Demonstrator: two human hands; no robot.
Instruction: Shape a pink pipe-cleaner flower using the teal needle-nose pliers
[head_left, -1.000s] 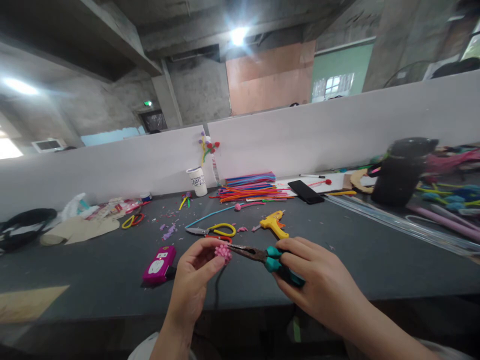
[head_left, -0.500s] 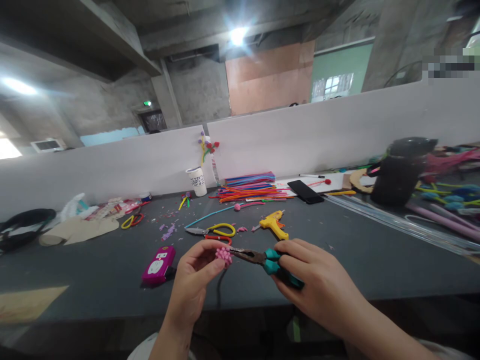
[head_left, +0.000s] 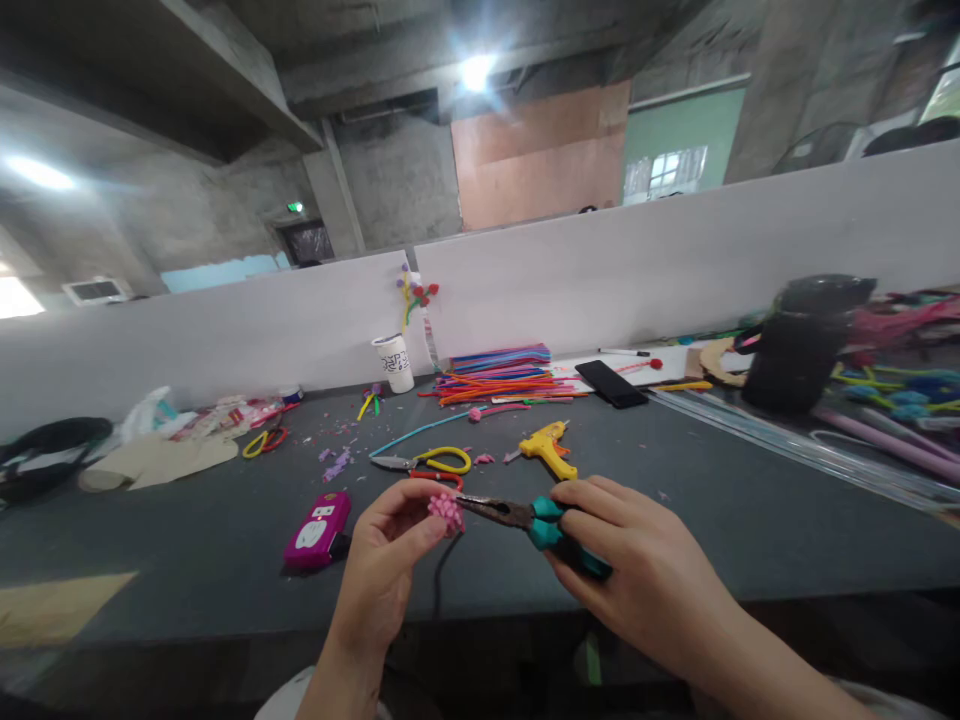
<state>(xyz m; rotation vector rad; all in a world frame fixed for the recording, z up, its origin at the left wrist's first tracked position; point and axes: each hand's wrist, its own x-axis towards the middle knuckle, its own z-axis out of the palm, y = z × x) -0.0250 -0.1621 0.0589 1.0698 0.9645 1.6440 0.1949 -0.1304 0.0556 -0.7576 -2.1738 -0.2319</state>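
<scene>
Between the thumb and fingers of my left hand (head_left: 394, 545) is a small pink cluster of short fuzzy tufts, like a pompom (head_left: 445, 513). My right hand (head_left: 622, 545) is closed round the teal handles of needle-nose pliers (head_left: 510, 510). The pliers' tips touch the upper right side of the pink pompom; whether they pinch a strand is too small to tell. Just beyond my hands lie scissors (head_left: 442, 460) with one yellow and one red handle, and a yellow glue gun (head_left: 551, 450). A magenta box-like device (head_left: 319, 530) rests left of my left hand.
Bundled pipe cleaners (head_left: 502, 375) lie at the back near a patterned white cup (head_left: 393, 362). A black phone (head_left: 611, 384) and a dark jug (head_left: 802, 345) stand to the right, with clear plastic strips (head_left: 795, 440) in front. More scissors (head_left: 264, 443) and scraps lie left. A white partition (head_left: 600, 280) closes the back.
The pink pompom has shifted and turned very slightly in my left fingers, and the pliers' tips have moved slightly left with it. Everything else on the table stays in place.
</scene>
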